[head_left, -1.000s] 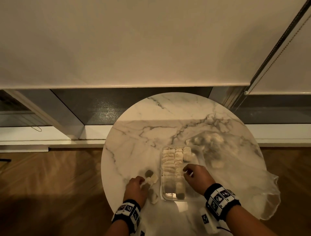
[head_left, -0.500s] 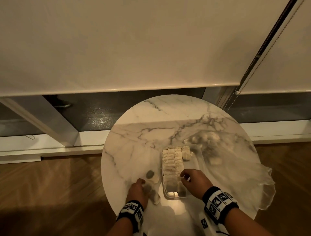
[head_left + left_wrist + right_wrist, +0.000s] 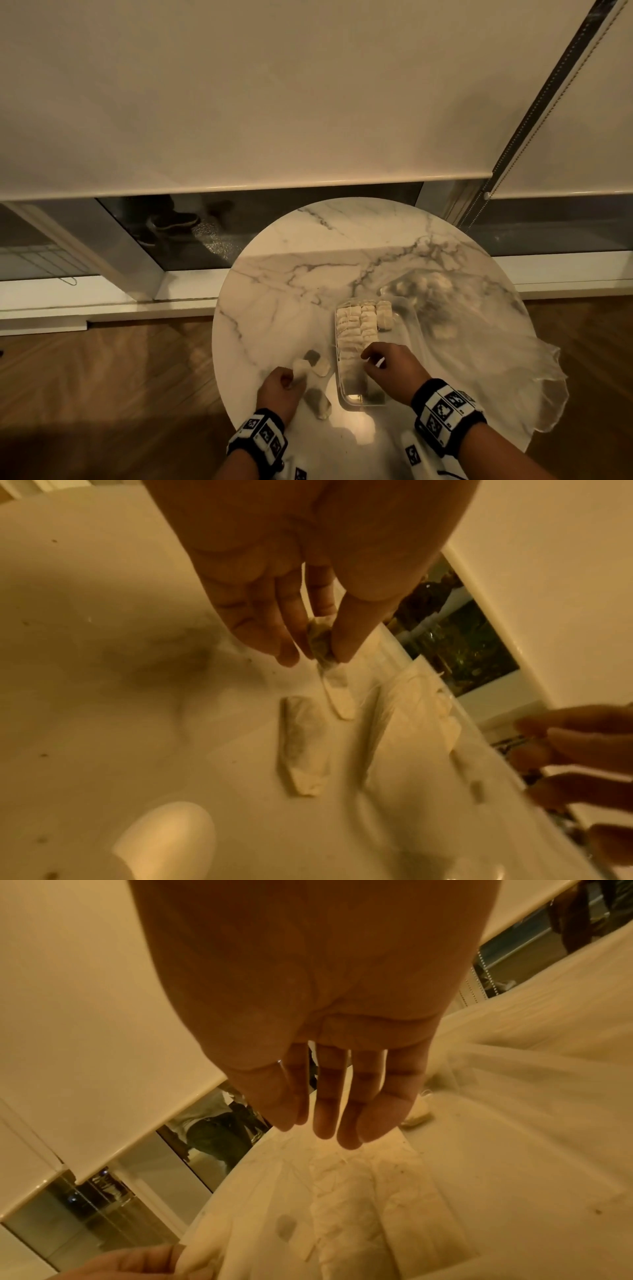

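The round marble table [image 3: 274, 274] carries a thin clear plastic bag [image 3: 496, 359] on its right side, with some pale pieces inside that are too blurred to name. Just left of it stands a clear plastic tray [image 3: 412, 329], partly filled with rows of tea bags [image 3: 356, 322]. The right hand [image 3: 394, 370] hovers over the near end of the rows, its fingers loose and holding nothing. The left hand [image 3: 279, 390] is left of the tray and pinches one tea bag [image 3: 320, 642] between thumb and fingertips, lifted a little above the table. Two loose tea bags [image 3: 318, 399] lie beside it.

I think the pinch is small, on a corner only, so the tea bag may slip or its thin paper may tear. Its string could also catch on the tray rim and disturb the rows.

No brand or text can be read. The wrist bands [image 3: 445, 413] show only black-and-white square markers.
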Demonstrator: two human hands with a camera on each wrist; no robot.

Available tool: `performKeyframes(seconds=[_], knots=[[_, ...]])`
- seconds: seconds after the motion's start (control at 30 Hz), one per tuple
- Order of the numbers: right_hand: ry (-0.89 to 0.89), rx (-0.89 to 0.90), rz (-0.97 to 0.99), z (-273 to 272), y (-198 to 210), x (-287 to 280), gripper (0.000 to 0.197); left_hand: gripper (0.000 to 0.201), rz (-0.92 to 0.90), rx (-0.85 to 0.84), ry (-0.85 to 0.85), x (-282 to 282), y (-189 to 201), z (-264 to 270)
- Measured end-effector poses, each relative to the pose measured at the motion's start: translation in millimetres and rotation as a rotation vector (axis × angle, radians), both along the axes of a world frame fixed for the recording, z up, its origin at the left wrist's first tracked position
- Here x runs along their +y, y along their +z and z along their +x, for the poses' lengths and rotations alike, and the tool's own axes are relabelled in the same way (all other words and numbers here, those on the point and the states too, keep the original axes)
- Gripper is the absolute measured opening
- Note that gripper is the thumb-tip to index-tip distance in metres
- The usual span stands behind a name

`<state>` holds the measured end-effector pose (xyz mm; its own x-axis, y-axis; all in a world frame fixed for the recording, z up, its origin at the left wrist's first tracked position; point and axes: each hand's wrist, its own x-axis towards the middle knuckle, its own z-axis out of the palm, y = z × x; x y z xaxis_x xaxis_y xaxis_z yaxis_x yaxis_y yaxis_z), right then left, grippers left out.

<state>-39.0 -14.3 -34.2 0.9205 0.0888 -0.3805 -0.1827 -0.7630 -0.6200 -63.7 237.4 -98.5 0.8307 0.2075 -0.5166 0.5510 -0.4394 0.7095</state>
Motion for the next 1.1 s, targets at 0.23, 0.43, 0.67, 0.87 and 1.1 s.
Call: performKeyframes(seconds=[0.23,0.43,0.67,0.87,1.1], knots=[[-0.058,0.017,0.276,7.5,5.9,21.5,0.024,0.026,-0.418,-0.072,0.03,-23.8,34.2,6.4],[-0.118,-0.051,0.463,11.4,13.8,27.3,0.006,0.036,-0.57,-0.111,-0.036,-53.2,53.0,5.7],[-0.144,-0.063,0.536,12.4,23.2,13.0,0.008,0.033,-0.48,-0.124,-0.022,-69.3,53.5,7.1],[-0.208,-0.085,0.506,19.9,29.2,-12.6,0.008,0.035,-0.192,-0.156,-0.002,-71.3,48.7,12.5],[-0.33,-0.138,0.238,40.7,4.8,-57.1,0.006,0.061,0.025,-0.013,-0.076,-79.9,34.2,20.2]])
